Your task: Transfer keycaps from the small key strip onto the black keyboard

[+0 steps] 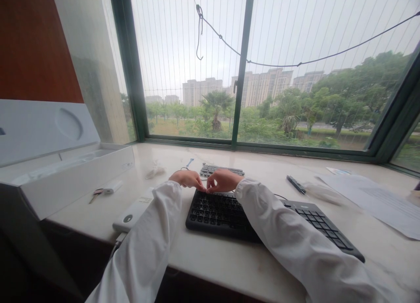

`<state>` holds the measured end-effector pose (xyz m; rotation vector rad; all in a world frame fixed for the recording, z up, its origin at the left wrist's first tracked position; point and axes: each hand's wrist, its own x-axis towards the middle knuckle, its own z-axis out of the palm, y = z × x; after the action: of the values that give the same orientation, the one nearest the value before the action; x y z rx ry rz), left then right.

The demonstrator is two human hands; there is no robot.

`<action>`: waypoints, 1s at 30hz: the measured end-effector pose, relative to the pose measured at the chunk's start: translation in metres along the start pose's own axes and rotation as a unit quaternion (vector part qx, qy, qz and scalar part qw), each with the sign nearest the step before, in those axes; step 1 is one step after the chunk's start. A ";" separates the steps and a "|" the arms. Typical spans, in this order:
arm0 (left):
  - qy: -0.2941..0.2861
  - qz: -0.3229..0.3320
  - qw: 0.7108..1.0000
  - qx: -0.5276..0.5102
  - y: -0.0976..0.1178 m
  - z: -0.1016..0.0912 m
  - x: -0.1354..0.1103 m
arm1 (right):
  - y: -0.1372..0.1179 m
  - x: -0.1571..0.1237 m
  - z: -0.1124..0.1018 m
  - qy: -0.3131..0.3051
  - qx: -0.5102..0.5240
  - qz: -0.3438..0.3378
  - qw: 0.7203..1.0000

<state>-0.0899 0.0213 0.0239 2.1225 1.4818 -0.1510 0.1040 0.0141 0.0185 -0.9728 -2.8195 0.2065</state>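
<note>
Head view: the left hand (187,179) and right hand (224,180) were curled shut, fingertips meeting over the far edge of the black keyboard (213,211). Its long axis ran left-right on the desk (229,268), equally near both.

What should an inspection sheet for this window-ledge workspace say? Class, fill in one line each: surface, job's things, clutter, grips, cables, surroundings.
Surface: pale stone ledge, glossy.
Job's things: black keyboard under both white sleeves; smaller key panel behind the hands.
Clutter: open white box, key, white power bank, black pen, papers, crumpled wrapper.
Grips: left hand and right hand curled, fingertips meeting over the keyboard's far edge; whether they pinch anything is too small to tell.
Cables: thin dark lead beside the right sleeve; cord strung across the window.
Surroundings: green-framed window; trees and buildings outside.
</note>
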 end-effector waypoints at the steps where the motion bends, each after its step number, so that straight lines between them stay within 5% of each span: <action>1: 0.000 -0.001 1.000 0.001 0.000 0.000 0.000 | 0.000 0.000 0.000 0.002 0.001 -0.001 1.000; 12: 0.003 -0.004 1.000 0.003 0.001 -0.001 -0.003 | 0.002 0.001 0.001 0.000 0.006 -0.002 1.000; 30: 0.040 0.105 0.994 -0.005 0.001 -0.003 -0.007 | 0.010 0.002 0.006 0.009 0.018 -0.007 1.000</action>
<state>-0.0919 0.0171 0.0298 2.2844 1.2882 0.0198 0.1072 0.0222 0.0114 -0.9434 -2.7961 0.2448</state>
